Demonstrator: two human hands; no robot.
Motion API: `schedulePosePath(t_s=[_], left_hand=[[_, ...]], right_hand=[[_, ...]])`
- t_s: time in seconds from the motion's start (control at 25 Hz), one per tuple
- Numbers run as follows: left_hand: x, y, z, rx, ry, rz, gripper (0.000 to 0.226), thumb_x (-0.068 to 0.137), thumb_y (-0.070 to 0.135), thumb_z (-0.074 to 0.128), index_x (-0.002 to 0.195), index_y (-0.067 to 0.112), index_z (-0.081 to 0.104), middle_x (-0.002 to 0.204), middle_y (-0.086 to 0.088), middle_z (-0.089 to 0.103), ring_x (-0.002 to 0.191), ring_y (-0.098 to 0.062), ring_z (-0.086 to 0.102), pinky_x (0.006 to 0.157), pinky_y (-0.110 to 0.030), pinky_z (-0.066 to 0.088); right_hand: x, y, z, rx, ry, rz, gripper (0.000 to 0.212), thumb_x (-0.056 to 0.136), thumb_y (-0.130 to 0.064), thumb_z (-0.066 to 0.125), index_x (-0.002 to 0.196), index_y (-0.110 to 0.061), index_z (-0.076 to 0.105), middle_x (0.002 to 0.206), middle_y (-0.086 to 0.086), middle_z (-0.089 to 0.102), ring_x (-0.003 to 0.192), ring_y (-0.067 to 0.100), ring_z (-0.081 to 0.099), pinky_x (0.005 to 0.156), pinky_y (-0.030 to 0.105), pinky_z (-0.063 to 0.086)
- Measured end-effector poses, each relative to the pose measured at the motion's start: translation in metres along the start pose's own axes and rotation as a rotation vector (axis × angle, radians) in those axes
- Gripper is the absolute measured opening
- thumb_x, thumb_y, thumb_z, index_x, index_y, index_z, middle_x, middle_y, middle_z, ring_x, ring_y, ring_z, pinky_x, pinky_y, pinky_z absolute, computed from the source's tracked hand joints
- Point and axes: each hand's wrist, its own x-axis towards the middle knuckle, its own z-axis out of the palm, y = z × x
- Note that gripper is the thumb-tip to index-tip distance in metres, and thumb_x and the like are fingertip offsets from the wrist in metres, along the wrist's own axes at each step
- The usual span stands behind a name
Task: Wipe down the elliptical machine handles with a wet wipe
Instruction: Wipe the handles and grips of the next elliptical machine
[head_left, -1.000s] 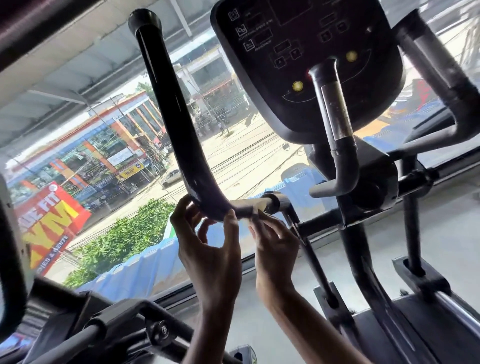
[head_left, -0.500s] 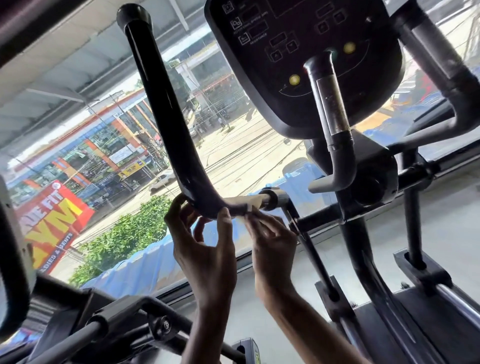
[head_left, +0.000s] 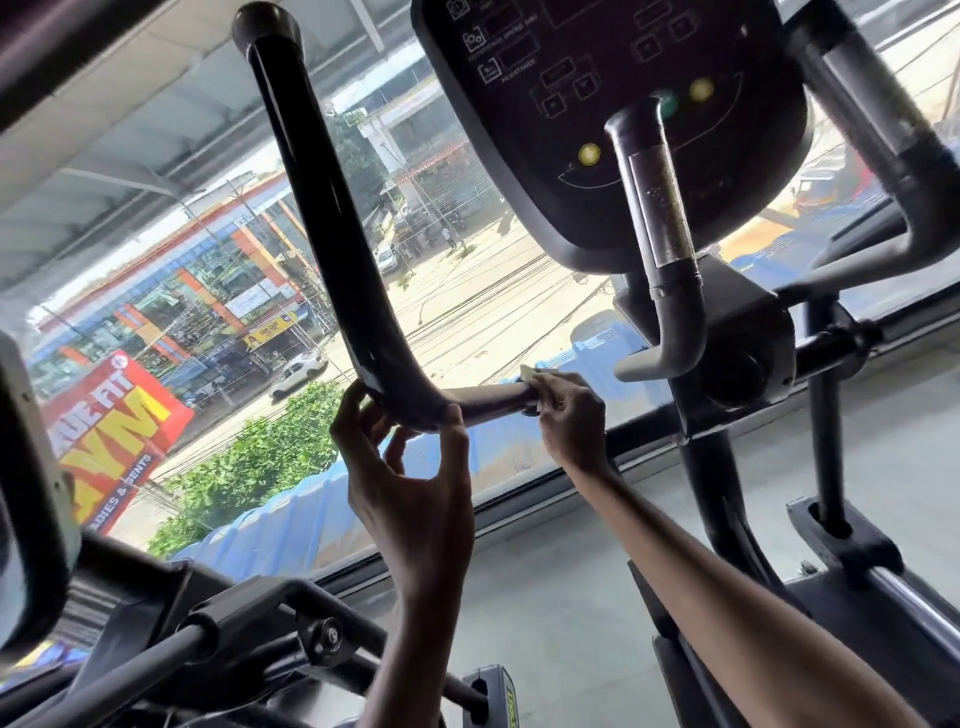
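The long black left handle (head_left: 322, 208) of the elliptical rises to the upper left and bends into a short horizontal bar (head_left: 493, 397). My left hand (head_left: 415, 478) grips the bend from below, thumb and fingers around it. My right hand (head_left: 569, 410) is closed around the right end of that bar, pressing a pale wet wipe (head_left: 537, 375) against it; only a corner of the wipe shows above my fingers. A short grey inner handle (head_left: 670, 260) with a metal sensor strip stands to the right, below the console (head_left: 613, 104).
A second black moving handle (head_left: 878, 119) crosses the upper right corner. The machine's post and pedal arms (head_left: 831, 519) fill the lower right. Another machine's frame (head_left: 234, 639) lies at the lower left. A large window (head_left: 182, 312) is straight ahead.
My right hand has slid to the right along the horizontal bar with the wipe, uncovering the bar's middle. My left hand stays at the bend.
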Motion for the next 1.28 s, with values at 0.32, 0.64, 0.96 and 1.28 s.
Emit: schedulePosePath(t_s=[0.32,0.64,0.96,1.28], left_hand=[[-0.003,-0.003,0.007,0.015,0.029,0.001,0.067,0.079,0.015,0.076,0.138,0.014,0.043,0.109,0.021,0.059,0.103,-0.014,0.061,0.09,-0.039,0.057],[-0.007,-0.005,0.013,0.028,0.082,-0.022,0.065,0.082,0.006,0.075,0.138,0.015,0.044,0.107,0.009,0.061,0.099,-0.01,0.06,0.09,-0.031,0.055],[-0.008,-0.008,0.018,0.038,0.134,-0.014,0.064,0.079,0.009,0.073,0.137,0.011,0.045,0.103,0.02,0.062,0.097,-0.011,0.061,0.086,-0.03,0.054],[-0.011,-0.004,0.021,0.051,0.132,-0.013,0.068,0.08,0.011,0.072,0.141,0.012,0.043,0.103,0.03,0.06,0.101,-0.012,0.06,0.09,-0.032,0.055]], right_hand=[[0.0,0.01,-0.012,-0.086,-0.071,-0.318,0.059,0.084,0.016,0.056,0.132,-0.018,0.064,0.12,0.002,0.071,0.115,0.017,0.06,0.095,0.045,0.055],[-0.02,0.003,-0.017,-0.041,-0.051,-0.361,0.054,0.088,0.014,0.055,0.135,-0.011,0.061,0.129,0.001,0.068,0.111,0.023,0.067,0.102,0.022,0.046],[-0.055,-0.07,-0.038,0.238,-0.043,-0.548,0.038,0.096,0.008,0.055,0.13,-0.006,0.064,0.13,0.004,0.067,0.119,0.02,0.062,0.103,0.024,0.046],[-0.001,0.012,-0.022,-0.132,-0.152,-0.304,0.059,0.081,0.016,0.057,0.133,-0.013,0.063,0.106,0.006,0.076,0.091,0.027,0.068,0.089,0.026,0.05]])
